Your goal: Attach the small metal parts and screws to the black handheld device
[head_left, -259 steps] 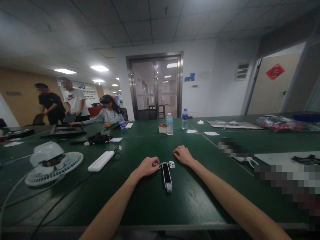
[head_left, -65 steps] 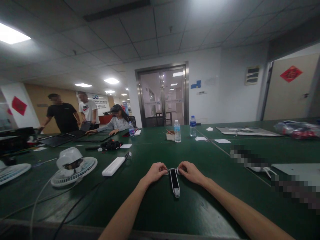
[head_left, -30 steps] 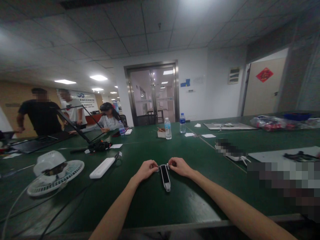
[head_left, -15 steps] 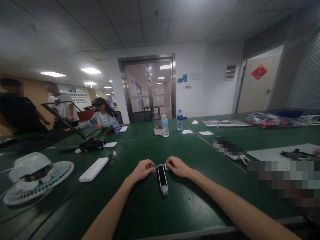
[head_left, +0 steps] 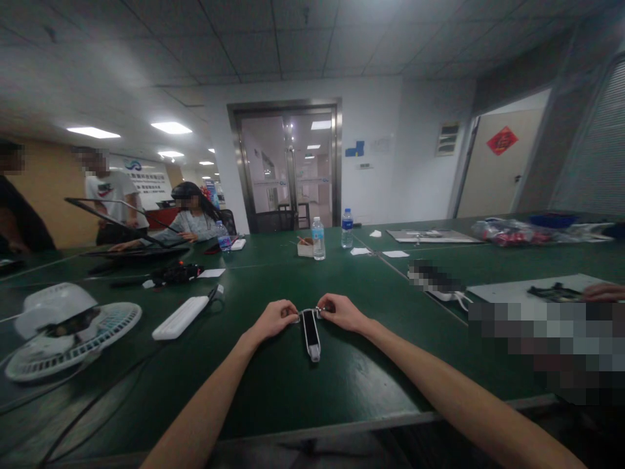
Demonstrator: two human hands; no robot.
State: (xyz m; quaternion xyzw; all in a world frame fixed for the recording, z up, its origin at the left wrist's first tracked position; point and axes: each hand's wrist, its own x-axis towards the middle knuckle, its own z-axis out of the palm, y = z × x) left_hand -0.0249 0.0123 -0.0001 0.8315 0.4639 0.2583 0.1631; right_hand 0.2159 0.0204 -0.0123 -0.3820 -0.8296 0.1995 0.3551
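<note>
Head cam view: the left hand (head_left: 272,319) and right hand (head_left: 342,312) are both narrowed to tight fingertip pinches at the far end of a slim black-and-white plastic module (head_left: 310,335), which lies flat on the green workbench (head_left: 288,391), near edge pointing at me. Whatever they're pinching is too small to make out. Even pressure from both sides looks best for keeping it square.

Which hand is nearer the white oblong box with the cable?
Left. The left hand is to the box's right, with a gap between them. The right hand is farther, on the far side of the black-and-white device; the white oblong box is beyond both.
</note>
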